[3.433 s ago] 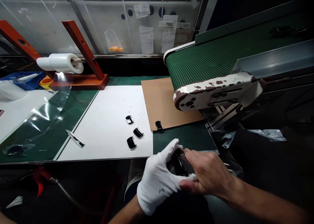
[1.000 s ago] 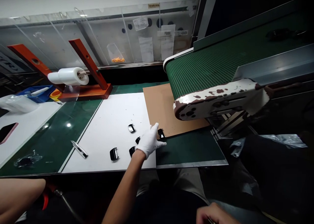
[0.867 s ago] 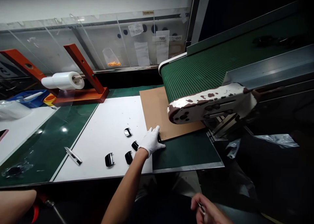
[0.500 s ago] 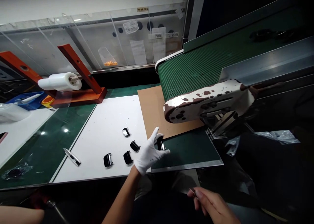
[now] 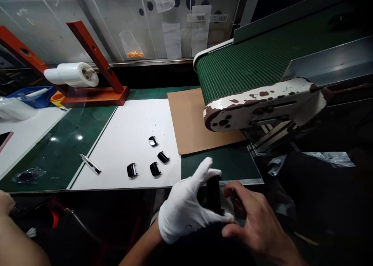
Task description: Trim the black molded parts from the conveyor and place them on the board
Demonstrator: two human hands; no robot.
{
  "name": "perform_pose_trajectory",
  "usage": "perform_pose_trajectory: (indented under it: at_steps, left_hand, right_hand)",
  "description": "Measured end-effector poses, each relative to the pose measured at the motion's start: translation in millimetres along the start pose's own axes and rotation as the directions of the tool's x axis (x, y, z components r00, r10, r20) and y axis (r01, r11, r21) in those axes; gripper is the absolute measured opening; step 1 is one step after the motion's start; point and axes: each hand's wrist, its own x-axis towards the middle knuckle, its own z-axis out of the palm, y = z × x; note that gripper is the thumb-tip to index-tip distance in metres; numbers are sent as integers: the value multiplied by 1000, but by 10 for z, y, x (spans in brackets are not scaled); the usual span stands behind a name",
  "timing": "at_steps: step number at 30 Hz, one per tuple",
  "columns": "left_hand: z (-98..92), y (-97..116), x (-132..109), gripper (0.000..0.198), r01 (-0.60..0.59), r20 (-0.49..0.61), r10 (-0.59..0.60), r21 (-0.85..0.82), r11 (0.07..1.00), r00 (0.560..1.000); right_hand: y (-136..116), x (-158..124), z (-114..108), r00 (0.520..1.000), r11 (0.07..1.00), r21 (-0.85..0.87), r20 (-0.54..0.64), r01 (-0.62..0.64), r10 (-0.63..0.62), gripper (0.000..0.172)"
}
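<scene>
While upright in a cotton glove's (image 5: 185,215) closed grip, 1 glossy black piece (image 5: 213,194), bare right hand's (image 5: 252,229) grip unclear

White cotton glove (image 5: 183,215), glossy black part (image 5: 213,194), green checked conveyor belt (image 5: 239,71), white end plate (image 5: 262,104) blotched brown

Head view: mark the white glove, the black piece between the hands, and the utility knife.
White glove (image 5: 183,219), head view, on the back of the hand.
Black piece (image 5: 213,194), head view, on its dark face.
Utility knife (image 5: 90,164), head view, on the metal body.
</scene>
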Motion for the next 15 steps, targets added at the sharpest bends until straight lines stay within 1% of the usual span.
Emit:
perform_pose_trajectory:
  at_steps: [3,5,10,15]
  left_hand:
    - [13,47,-28,114,-45,-5,45,12,999,999]
    - [14,61,-39,115,-49,-15,49,18,999,999]
    - [3,62,-44,114,-41,-12,41,-11,999,999]
    - [-2,44,-38,111,-50,-2,50,-64,997,999]
  right_hand:
    - [-52,52,-14,995,987,-143,-63,72,-82,65]
    - [-79,58,-16,989,979,-179,-92,99,-117,62]
    - [-120,37,-2,987,985,-130,-99,109,-123,50]
    - [-128,21,23,985,980,-154,-105,122,-139,46]
